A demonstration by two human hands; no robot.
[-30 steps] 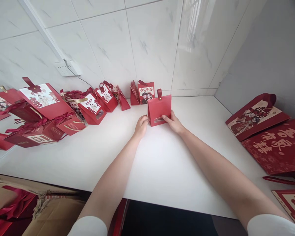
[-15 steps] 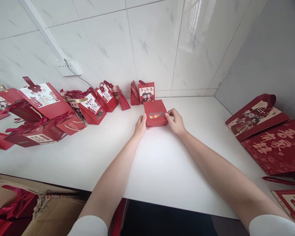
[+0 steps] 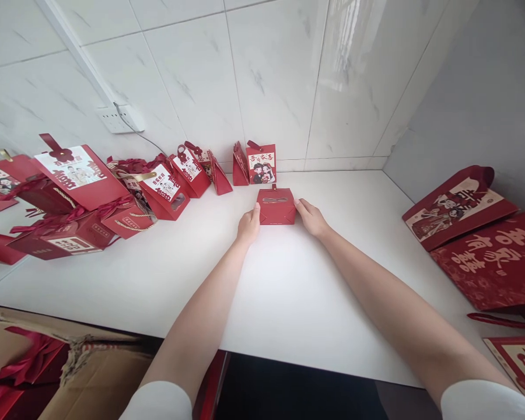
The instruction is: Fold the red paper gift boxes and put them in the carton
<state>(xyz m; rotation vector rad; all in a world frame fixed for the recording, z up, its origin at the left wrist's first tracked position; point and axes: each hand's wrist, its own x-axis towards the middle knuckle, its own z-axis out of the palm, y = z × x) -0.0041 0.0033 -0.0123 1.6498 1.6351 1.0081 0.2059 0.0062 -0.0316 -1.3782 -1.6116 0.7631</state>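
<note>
A small red gift box (image 3: 276, 206) with a clear window and a strap handle lies tipped back on the white table (image 3: 289, 291), its handle toward the wall. My left hand (image 3: 249, 226) presses against its left side with fingers curled. My right hand (image 3: 310, 217) grips its right side. Just behind it stands another red box with a cartoon couple label (image 3: 261, 164).
A row of red gift boxes and bags (image 3: 114, 186) lines the tiled wall at left. Flat red bags (image 3: 485, 245) lie at the right edge. A cardboard carton (image 3: 48, 373) with red items sits below the table's front left edge. A wall socket (image 3: 120, 118) is above.
The box stood upright a second ago; both hands tipped it backward and it now lies lower, handle pointing to the wall, slightly farther from me.
</note>
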